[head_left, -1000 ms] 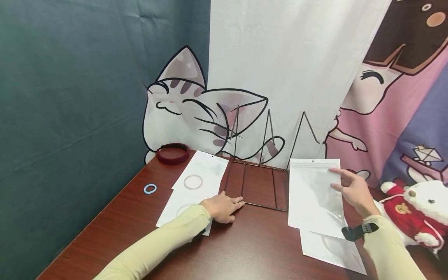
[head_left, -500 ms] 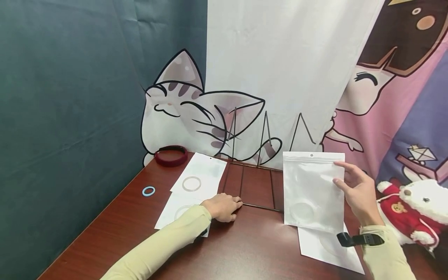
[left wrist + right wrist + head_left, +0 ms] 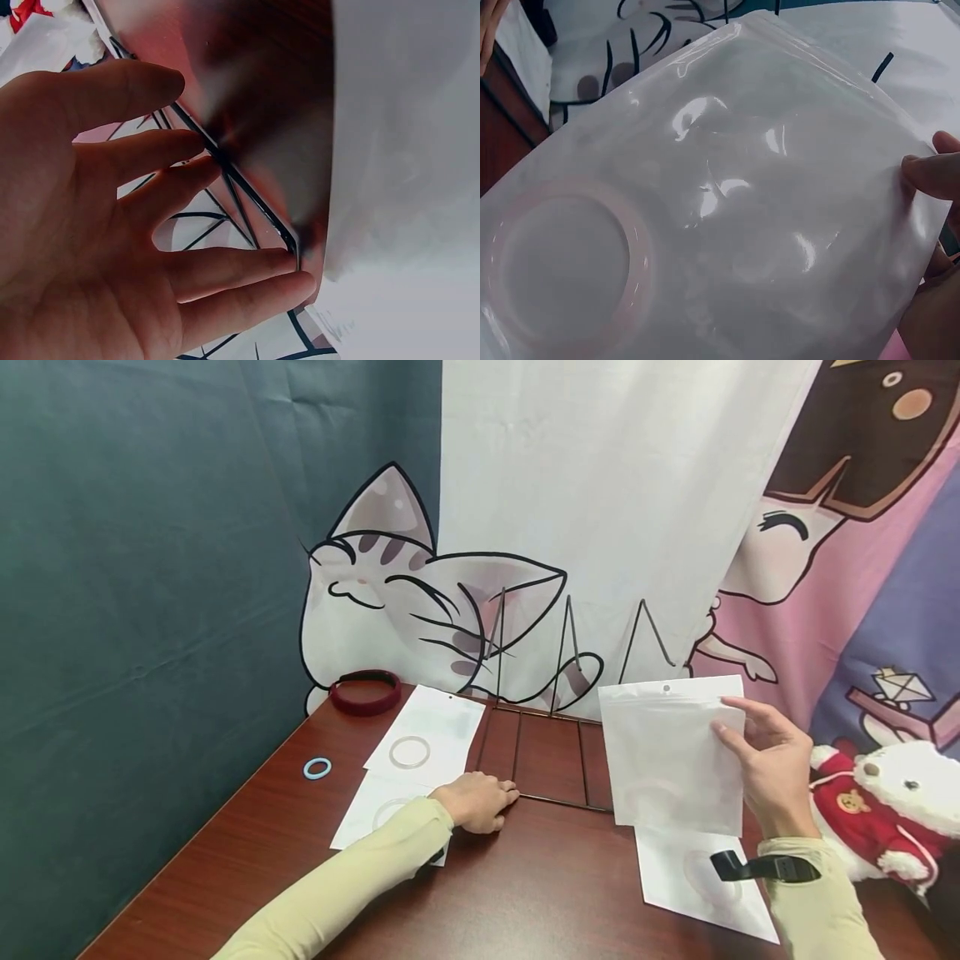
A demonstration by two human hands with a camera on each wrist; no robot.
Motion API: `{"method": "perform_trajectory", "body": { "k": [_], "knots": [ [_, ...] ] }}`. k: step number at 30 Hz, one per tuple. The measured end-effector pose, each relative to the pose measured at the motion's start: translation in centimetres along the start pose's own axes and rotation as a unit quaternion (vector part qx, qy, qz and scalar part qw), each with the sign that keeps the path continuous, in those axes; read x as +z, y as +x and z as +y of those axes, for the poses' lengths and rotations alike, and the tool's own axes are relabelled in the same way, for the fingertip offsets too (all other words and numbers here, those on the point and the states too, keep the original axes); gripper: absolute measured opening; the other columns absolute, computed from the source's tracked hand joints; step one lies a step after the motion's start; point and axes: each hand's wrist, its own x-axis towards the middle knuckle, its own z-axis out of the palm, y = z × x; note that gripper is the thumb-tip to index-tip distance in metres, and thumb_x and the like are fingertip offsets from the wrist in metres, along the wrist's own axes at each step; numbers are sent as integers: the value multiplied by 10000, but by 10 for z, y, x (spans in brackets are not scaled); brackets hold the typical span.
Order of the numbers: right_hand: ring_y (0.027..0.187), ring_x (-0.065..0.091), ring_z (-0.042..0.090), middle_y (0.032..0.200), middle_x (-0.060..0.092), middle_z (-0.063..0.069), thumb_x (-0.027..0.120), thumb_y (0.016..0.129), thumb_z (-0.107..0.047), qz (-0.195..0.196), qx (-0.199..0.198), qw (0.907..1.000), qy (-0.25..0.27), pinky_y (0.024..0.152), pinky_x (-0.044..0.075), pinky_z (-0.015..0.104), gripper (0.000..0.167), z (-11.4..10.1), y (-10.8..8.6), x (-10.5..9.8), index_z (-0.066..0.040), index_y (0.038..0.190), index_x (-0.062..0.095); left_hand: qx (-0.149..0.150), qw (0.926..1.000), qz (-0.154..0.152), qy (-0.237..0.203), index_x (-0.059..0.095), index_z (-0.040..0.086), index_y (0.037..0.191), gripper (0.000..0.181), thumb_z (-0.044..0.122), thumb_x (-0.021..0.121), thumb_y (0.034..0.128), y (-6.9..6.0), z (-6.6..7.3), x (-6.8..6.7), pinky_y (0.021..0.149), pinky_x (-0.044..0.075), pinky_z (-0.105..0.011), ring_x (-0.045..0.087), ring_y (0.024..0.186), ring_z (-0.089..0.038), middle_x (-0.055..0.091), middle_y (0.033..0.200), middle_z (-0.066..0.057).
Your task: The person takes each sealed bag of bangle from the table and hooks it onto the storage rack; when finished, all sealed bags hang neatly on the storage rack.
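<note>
My right hand (image 3: 772,760) pinches the right edge of a white zip bag (image 3: 675,760), held up over the right side of the table. In the right wrist view a pale pink ring (image 3: 634,262) shows inside the bag (image 3: 780,187), with the thumb (image 3: 930,176) on its near face. My left hand (image 3: 476,802) rests with extended fingers on the front left corner of a dark wire rack (image 3: 555,800). The left wrist view shows the left hand's (image 3: 142,210) fingertips along the rack's bar (image 3: 255,196).
Two overlapping bags with rings (image 3: 442,714) lie left of the rack; another bag (image 3: 660,877) lies below the held one. A light blue ring (image 3: 317,768) and a dark red headband (image 3: 366,693) are at the table's left. A white plush toy (image 3: 907,785) sits at the right.
My right hand has lifted the bag off the one beneath and tilted it, uncovering more of the lower bag and its ring. My left hand has stayed on the rack's corner.
</note>
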Motion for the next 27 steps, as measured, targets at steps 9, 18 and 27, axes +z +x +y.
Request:
{"method": "perform_trajectory", "body": {
  "k": [9, 18, 27],
  "knots": [
    [791, 739, 112, 941, 788, 40, 660, 777, 256, 23, -265, 9979, 593, 636, 580, 199, 410, -3, -1, 10, 154, 1174, 646, 1, 10000, -19, -11, 576, 217, 1424, 483, 298, 601, 948, 1, 1, 1, 1025, 515, -326, 628, 1267, -180, 564, 1485, 57],
    [803, 739, 157, 989, 786, 112, 583, 749, 344, 28, -839, 9826, 1656, 709, 593, 211, 417, -5, 3, 16, 209, 1140, 629, 14, 10000, 42, -26, 597, 215, 1403, 472, 307, 619, 941, 2, -1, -4, 1014, 525, -311, 648, 1234, -176, 593, 1454, 63],
    [831, 740, 168, 995, 784, 125, 571, 737, 363, 243, -851, 9788, 1845, 712, 584, 218, 424, -2, 10, 25, 198, 1119, 649, -112, 9996, -168, -210, 565, 209, 1439, 523, 309, 632, 931, 0, 0, -5, 1070, 489, -320, 602, 1307, -194, 554, 1497, 51]
  ]
}}
